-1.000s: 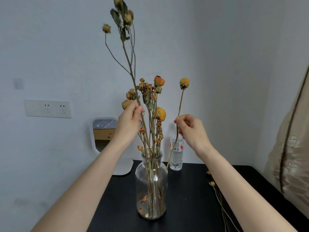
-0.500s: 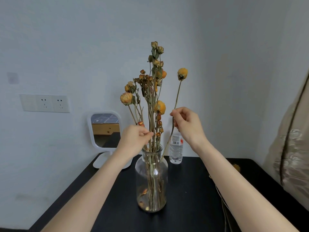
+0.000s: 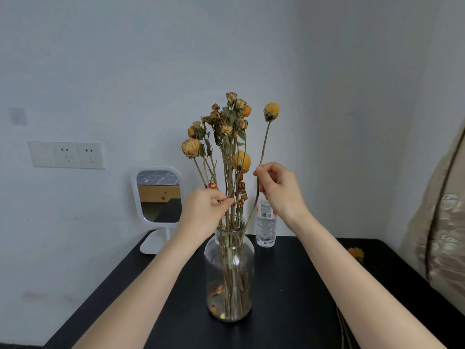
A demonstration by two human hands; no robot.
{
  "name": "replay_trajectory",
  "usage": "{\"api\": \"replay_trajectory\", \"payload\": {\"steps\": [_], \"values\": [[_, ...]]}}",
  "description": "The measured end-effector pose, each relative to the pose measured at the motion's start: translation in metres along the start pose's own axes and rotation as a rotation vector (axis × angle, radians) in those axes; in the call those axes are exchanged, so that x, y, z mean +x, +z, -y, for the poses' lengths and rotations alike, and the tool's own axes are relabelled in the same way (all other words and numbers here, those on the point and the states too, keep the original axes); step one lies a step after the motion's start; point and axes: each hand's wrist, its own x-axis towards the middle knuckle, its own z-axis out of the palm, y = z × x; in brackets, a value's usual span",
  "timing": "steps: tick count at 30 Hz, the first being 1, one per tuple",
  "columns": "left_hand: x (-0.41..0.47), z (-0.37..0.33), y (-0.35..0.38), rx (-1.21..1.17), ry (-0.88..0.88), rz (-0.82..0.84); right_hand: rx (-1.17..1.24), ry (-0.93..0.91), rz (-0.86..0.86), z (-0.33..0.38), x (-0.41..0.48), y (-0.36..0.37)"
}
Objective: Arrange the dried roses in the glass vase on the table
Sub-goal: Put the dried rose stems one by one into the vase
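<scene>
Found the vase [image 3: 229, 273] upright on the counter [image 3: 289, 285], roses [image 3: 226, 137] bunched inside it. Pinched one stalk of that bunch just above the vase mouth between curled fingers [image 3: 224, 203] of the left hand [image 3: 201, 210]. Pinched a lone stem [image 3: 264, 144] above and right of the vase with the right hand [image 3: 279, 190], its lower end seemingly at the mouth. Judged the step as seating this stem. Next called for sliding it gently down into the vase, then letting go. Saw another rose [image 3: 356, 253] lying well right of the vase.
</scene>
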Motion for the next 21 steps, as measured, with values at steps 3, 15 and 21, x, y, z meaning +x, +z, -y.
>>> {"api": "replay_trajectory", "payload": {"steps": [3,15,21], "values": [[-0.001,0.000,-0.001,-0.002,0.005,-0.005,-0.005,0.001,-0.003,-0.001,0.001,0.000],[-0.041,0.026,0.012,-0.164,0.014,-0.220,0.010,0.015,-0.013,-0.004,-0.001,-0.003],[-0.053,0.047,0.036,-0.196,-0.154,-0.156,0.023,-0.014,-0.061,0.003,0.003,-0.003]]}}
